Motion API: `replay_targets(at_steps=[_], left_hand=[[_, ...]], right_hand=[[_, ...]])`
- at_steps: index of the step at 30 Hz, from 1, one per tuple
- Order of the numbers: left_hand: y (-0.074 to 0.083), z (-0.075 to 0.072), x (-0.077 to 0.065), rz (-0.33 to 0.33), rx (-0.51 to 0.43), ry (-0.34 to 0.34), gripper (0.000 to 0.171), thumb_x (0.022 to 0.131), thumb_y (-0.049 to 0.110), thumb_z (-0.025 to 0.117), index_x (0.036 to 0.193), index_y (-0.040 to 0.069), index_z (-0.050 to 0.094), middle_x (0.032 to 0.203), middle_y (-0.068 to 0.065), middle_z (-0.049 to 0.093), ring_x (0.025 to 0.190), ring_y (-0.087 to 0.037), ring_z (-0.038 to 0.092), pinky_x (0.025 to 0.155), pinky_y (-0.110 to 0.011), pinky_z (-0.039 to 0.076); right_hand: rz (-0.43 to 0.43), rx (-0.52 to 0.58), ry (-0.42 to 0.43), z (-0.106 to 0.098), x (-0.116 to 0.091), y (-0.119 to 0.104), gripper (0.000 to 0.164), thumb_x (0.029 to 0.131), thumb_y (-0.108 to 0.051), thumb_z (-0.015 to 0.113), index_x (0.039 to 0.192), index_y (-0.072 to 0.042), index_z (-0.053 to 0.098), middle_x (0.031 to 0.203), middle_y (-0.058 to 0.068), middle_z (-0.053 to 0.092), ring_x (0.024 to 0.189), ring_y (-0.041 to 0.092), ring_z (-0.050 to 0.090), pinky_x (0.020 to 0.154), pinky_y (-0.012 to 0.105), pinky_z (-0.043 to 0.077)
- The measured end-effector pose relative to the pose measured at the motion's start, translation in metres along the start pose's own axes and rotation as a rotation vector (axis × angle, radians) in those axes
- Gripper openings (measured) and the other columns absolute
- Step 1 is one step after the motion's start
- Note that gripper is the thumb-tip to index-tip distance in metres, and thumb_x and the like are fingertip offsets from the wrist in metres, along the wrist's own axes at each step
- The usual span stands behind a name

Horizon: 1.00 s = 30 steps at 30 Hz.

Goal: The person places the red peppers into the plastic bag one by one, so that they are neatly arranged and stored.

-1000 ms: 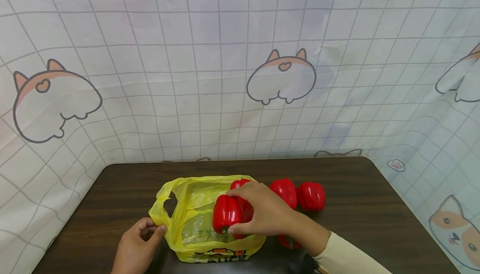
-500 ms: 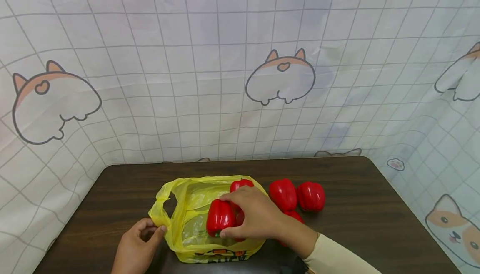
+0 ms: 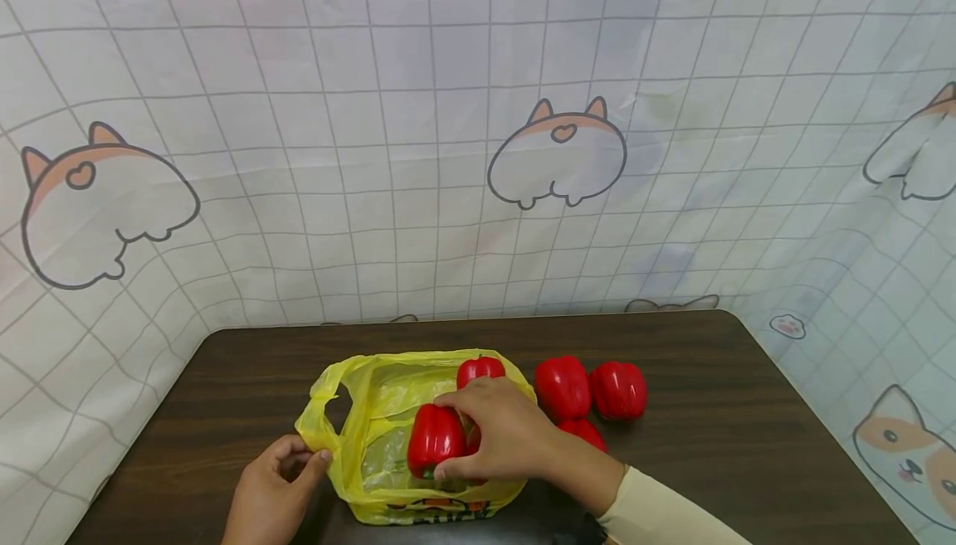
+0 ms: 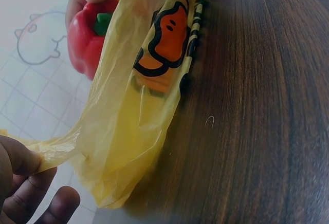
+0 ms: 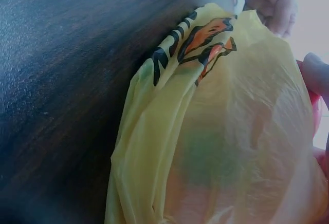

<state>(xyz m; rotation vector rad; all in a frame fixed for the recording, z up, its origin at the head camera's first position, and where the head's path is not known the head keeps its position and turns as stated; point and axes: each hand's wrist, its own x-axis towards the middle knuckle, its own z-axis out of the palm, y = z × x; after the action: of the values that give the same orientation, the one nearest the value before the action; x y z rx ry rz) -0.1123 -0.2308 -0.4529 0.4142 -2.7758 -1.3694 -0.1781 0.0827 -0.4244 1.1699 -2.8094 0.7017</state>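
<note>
A yellow plastic bag (image 3: pixel 388 425) lies on the dark wooden table with its mouth spread. My left hand (image 3: pixel 276 483) pinches the bag's handle at its left side; the left wrist view shows the stretched plastic between thumb and fingers. Over the bag's right half, my right hand (image 3: pixel 508 433) holds a red bell pepper (image 3: pixel 436 439) with thumb and fingers curled about its sides. In the left wrist view this pepper (image 4: pixel 87 41) shows its green stem. Another red pepper (image 3: pixel 480 369) sits in the bag behind the right hand. In the right wrist view the bag (image 5: pixel 247 126) covers most of the work.
To the right of the bag, more red peppers lie on the table (image 3: pixel 695 445): one (image 3: pixel 563 388) close to the bag, one (image 3: pixel 619 391) beside it, and one (image 3: pixel 584 433) partly behind the right forearm. A patterned white cloth (image 3: pixel 463 263) hangs behind the table.
My right hand has moved left and slightly down with the pepper, lower into the bag. The left hand stays on the handle. A pepper by the right wrist shows more at its top.
</note>
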Motion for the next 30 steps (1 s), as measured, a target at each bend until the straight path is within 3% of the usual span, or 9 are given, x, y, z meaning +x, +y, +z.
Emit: replay_targets(at_steps=[9, 17, 30], left_hand=[[0.001, 0.001, -0.001, 0.000, -0.009, 0.004, 0.034, 0.096, 0.037, 0.072, 0.107, 0.005, 0.069, 0.093, -0.002, 0.070, 0.083, -0.015, 0.065, 0.066, -0.035, 0.049], [0.001, 0.001, -0.002, 0.014, -0.011, 0.005, 0.034, 0.096, 0.037, 0.072, 0.107, 0.005, 0.070, 0.092, -0.001, 0.071, 0.085, -0.016, 0.066, 0.066, -0.035, 0.049], [0.001, 0.002, -0.002, 0.014, 0.000, 0.012, 0.036, 0.096, 0.040, 0.072, 0.107, 0.006, 0.070, 0.092, 0.000, 0.071, 0.086, -0.016, 0.066, 0.066, -0.035, 0.049]], right_hand=[[-0.019, -0.046, -0.037, 0.010, 0.001, 0.002, 0.072, 0.080, -0.071, 0.074, 0.138, -0.031, 0.062, 0.124, -0.019, 0.064, 0.120, 0.016, 0.053, 0.105, 0.048, 0.040], [-0.057, -0.132, -0.080, 0.010, -0.002, 0.003, 0.068, 0.084, -0.067, 0.072, 0.136, -0.023, 0.064, 0.126, -0.016, 0.065, 0.121, 0.015, 0.054, 0.108, 0.044, 0.036], [-0.042, -0.083, -0.072, -0.009, -0.012, 0.008, 0.062, 0.087, -0.058, 0.073, 0.137, -0.022, 0.064, 0.132, -0.012, 0.063, 0.129, 0.018, 0.051, 0.112, 0.048, 0.034]])
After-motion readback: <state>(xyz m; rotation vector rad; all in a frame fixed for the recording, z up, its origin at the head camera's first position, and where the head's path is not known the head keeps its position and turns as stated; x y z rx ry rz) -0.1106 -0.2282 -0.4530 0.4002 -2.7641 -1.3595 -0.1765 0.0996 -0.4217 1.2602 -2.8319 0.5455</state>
